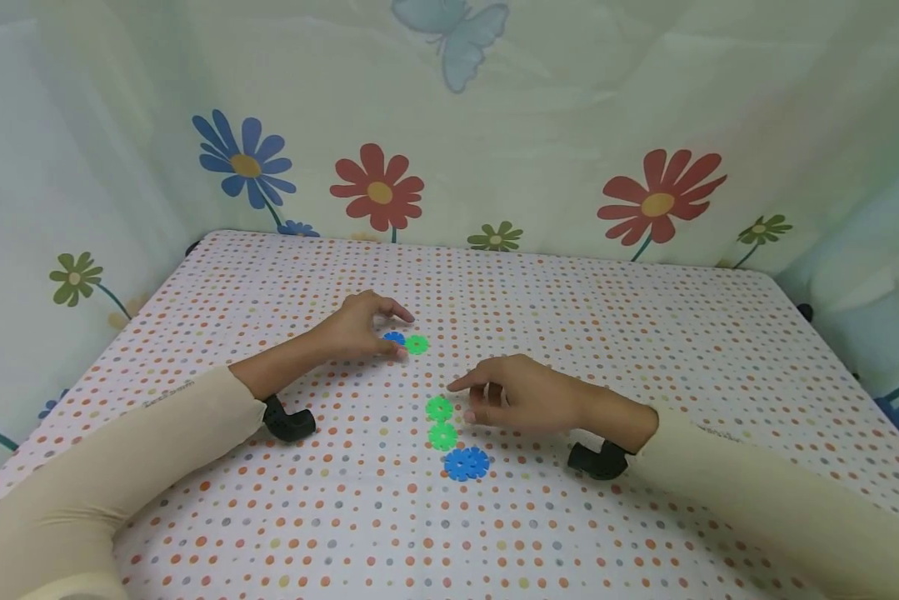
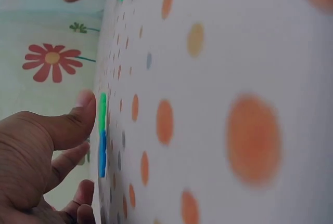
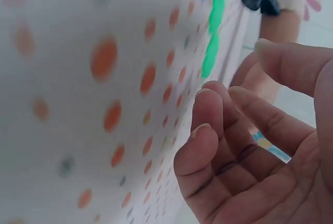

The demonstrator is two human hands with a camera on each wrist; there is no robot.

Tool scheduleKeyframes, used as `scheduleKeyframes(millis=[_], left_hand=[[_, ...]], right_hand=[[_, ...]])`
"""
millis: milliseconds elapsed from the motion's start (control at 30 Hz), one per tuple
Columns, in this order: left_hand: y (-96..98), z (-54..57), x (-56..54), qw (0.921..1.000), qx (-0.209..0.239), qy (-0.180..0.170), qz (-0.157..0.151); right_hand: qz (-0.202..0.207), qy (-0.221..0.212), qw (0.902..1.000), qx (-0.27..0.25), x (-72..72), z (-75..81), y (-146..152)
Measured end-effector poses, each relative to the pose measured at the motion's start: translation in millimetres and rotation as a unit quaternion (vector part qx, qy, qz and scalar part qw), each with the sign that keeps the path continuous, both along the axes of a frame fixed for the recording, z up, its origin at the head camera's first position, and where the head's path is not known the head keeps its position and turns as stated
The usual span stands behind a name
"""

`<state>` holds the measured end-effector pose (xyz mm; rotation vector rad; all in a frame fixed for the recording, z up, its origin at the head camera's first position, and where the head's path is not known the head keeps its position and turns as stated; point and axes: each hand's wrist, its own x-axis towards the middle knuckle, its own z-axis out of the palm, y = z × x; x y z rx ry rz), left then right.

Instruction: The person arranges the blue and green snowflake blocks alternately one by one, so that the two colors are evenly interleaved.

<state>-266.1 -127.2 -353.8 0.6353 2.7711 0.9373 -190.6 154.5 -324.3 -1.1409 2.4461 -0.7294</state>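
My left hand (image 1: 355, 327) hovers by a blue notched disc (image 1: 393, 337) and a green notched disc (image 1: 417, 344) that lie side by side on the table. Its thumb and fingers are spread, with nothing between them. In the left wrist view the green disc (image 2: 102, 110) and blue disc (image 2: 102, 154) lie just past the thumb. My right hand (image 1: 527, 393) is beside two more green discs, one (image 1: 439, 408) behind the other (image 1: 442, 436). Its fingers are loosely bent and hold nothing. Nearer me, blue discs (image 1: 466, 463) overlap each other.
A white cloth with coloured dots covers the table (image 1: 269, 517). Behind it hangs a curtain (image 1: 539, 125) printed with flowers and a butterfly. Each wrist wears a black strap mount, one on the left (image 1: 289, 421) and one on the right (image 1: 599, 459).
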Motion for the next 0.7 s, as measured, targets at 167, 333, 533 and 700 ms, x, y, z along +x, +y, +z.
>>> scheduleKeyframes(millis=[167, 333, 533, 700], left_hand=[[2.8, -2.4, 0.3, 0.9999, 0.007, -0.005, -0.011], [4.8, -4.5, -1.4, 0.9998, -0.001, 0.016, -0.012], [8.6, -5.3, -2.3, 0.9995, -0.02, 0.025, -0.004], [11.2, -5.3, -1.1, 0.9995, -0.022, 0.025, 0.003]], right_hand=[[0.008, -0.017, 0.9997, -0.013, 19.2, 0.6, 6.4], [0.013, -0.015, 0.9998, -0.007, 31.6, -3.6, 7.5], [-0.008, -0.004, 0.9998, 0.015, 42.9, -8.5, 2.0], [-0.025, 0.049, 0.9976, 0.04, 51.1, -10.7, -3.3]])
